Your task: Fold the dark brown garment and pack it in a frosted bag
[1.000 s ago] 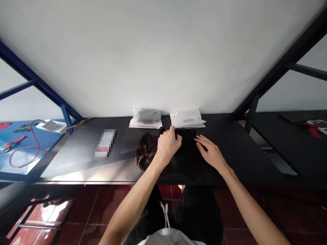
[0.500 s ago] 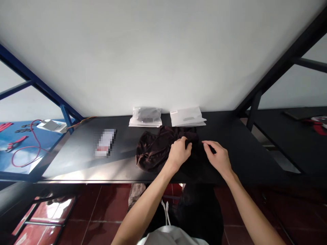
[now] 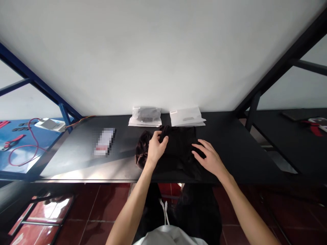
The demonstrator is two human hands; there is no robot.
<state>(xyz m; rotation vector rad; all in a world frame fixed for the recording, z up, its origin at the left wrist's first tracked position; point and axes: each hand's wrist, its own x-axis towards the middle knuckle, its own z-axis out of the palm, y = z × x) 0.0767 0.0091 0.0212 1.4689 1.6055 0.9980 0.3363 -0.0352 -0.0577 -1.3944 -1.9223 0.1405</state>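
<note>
Your left hand (image 3: 155,147) rests on the dark cloth (image 3: 178,149), fingers curled and pinching a fold near the cloth's 11 o'clock corner — the thumb and forefinger close on the fabric edge. Your right hand (image 3: 207,157) lies flat and open on the cloth toward its 3 o'clock side, fingers spread and pointing to 10 o'clock; it presses the fabric and grips nothing.

The cloth lies on the black table (image 3: 230,143), near the table's front edge, directly ahead of you. Its right part lies flat and roughly squared; its left part, at 9 o'clock of your left hand, is bunched into a brownish heap.

At 12 o'clock of the cloth, against the white wall (image 3: 163,51), two packets lie side by side on the table. The grey bag (image 3: 146,116) sits at 11 o'clock and shows dark contents; the white bag (image 3: 187,117) sits at 1 o'clock, just beside the cloth's far edge. Whether it touches the cloth cannot be told.

At 9 o'clock of the cloth, well apart, a blurred card (image 3: 104,142) lies on the table.

Farther toward 9 o'clock, a blue table (image 3: 15,163) carries a red cable (image 3: 21,149) and a white box (image 3: 49,125) — a black bench (image 3: 293,136) stands at 3 o'clock.
</note>
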